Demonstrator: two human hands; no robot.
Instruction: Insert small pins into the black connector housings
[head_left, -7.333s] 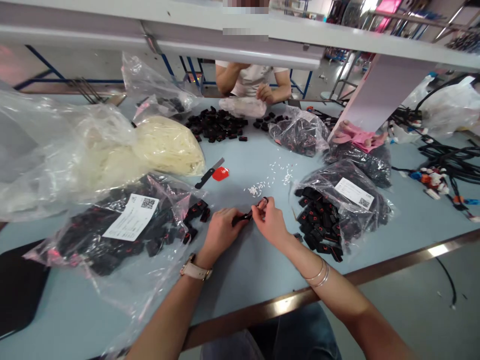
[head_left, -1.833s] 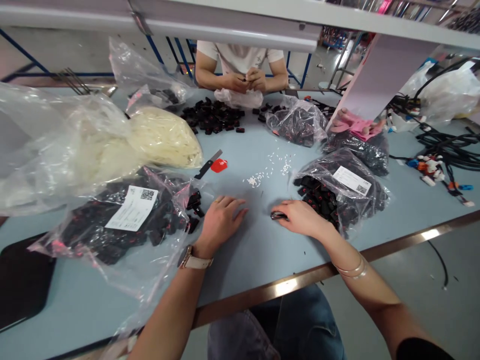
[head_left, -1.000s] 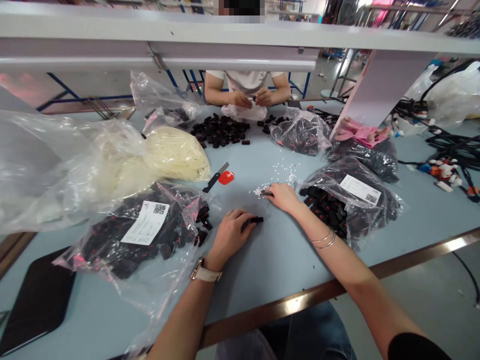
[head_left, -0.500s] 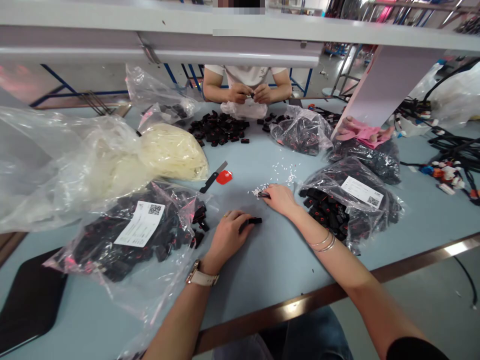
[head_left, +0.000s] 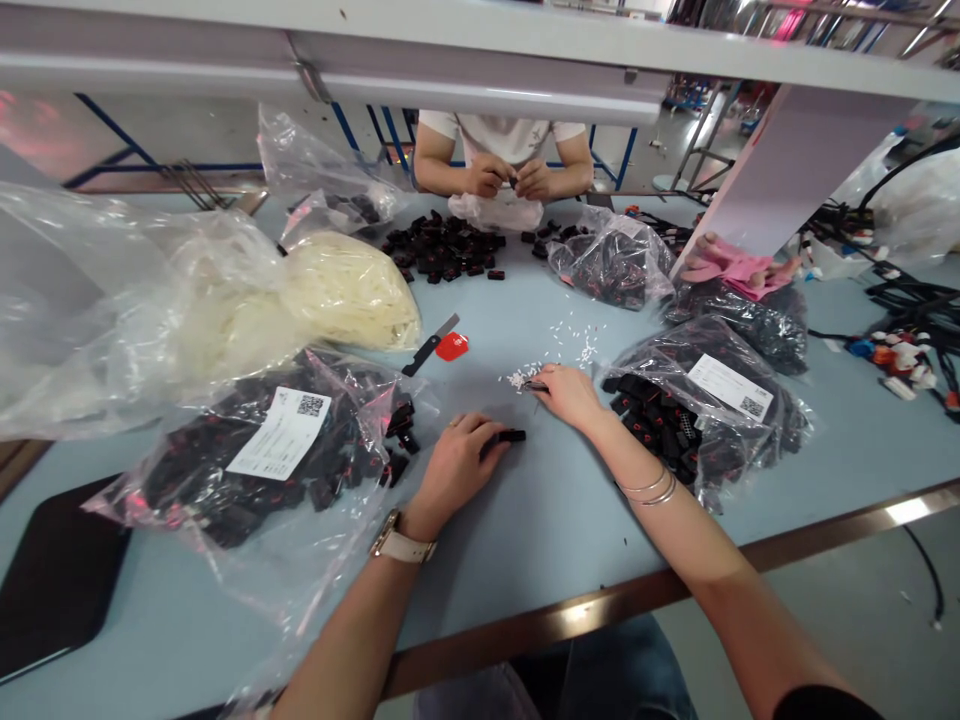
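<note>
Pale blue counter (head_left: 540, 520) under a low grey shelf, crowded with plastic bags. Left hand (head_left: 450, 470) resting palm down, fingers curled round a small black connector (head_left: 508, 436) whose end pokes out just past the fingertips, touching the surface. Right hand (head_left: 570, 395) lying a little beyond and to the right of the left, fingertips pinched at the edge of a scatter of tiny white pieces (head_left: 517, 378); a slim dark tool tip (head_left: 534, 385) showing at those fingertips, grip closed on it as far as can be told. Just right of the right hand, an open clear bag of black connectors (head_left: 675, 425) with a white label. Left of the left hand, a larger labelled bag of black parts (head_left: 255, 460), a few loose ones spilled near its mouth. Beyond the left hand, a black-handled blade (head_left: 429, 346) beside a red tag (head_left: 452, 346), then a bag of cream-coloured pieces (head_left: 349, 290). Far beyond both hands, a heap of loose black connectors (head_left: 442, 250) and a co-worker's hands (head_left: 514, 180) held together over a small clear bag. Well to the right, pink gloves (head_left: 739, 268) and a tangle of wiring (head_left: 907, 345).
</note>
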